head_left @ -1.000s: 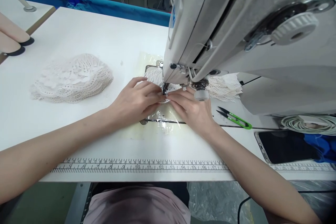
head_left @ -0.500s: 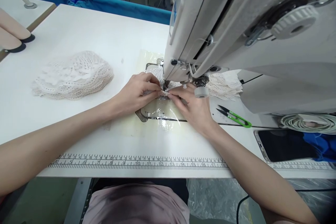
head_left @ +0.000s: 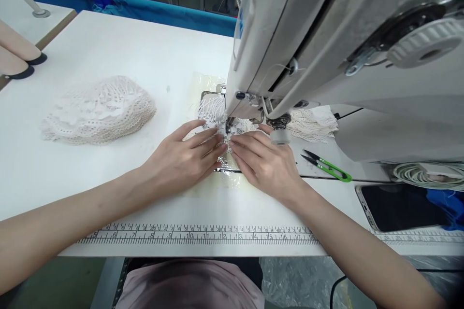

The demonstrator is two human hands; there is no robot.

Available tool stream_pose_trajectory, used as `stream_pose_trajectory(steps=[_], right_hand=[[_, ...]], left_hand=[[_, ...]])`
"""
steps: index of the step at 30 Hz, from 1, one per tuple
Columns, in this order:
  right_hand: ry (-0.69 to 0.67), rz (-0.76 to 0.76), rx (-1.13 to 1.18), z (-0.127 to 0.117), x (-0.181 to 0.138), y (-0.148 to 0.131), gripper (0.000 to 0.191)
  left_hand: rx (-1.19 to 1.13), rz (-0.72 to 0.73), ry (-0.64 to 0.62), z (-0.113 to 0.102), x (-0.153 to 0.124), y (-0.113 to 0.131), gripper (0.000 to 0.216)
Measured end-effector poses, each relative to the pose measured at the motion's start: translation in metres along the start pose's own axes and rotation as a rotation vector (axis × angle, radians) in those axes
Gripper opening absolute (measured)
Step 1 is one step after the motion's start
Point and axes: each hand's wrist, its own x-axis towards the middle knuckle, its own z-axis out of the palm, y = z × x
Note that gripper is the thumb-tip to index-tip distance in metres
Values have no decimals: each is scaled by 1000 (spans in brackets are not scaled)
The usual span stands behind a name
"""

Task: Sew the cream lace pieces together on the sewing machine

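Under the sewing machine needle [head_left: 227, 128], a white lace piece [head_left: 212, 108] is held flat on the bed. The left hand [head_left: 181, 159] is laid palm down, fingers [head_left: 206, 137] slightly spread, tips on the lace's near edge. The right hand [head_left: 268, 164] is likewise flat, fingers [head_left: 246, 147] extended and close together, tips almost meeting the left's. Most of the lace is seen beyond the fingertips. Green thread snips [head_left: 328, 165] are noted right of the right knuckles, apart.

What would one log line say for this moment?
left hand: flat on lace piece | right hand: flat on lace piece | lace piece: under sewing machine
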Motion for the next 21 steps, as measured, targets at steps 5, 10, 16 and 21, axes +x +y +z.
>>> stream_pose_trajectory(steps=[5,10,16,21], right_hand=[[-10,-6,-10,0,0,1,16],[-15,-2,-34,-1,1,1,18],[-55,36,-27,0,2,0,22],[-45,33,-36,0,2,1,23]], left_hand=[[-36,-28,13,6,-2,-2,29],[-35,-29,17,7,-1,-4,28],[-72,-64,28,11,1,-6,28],[-122,-80,1,10,1,-7,29]])
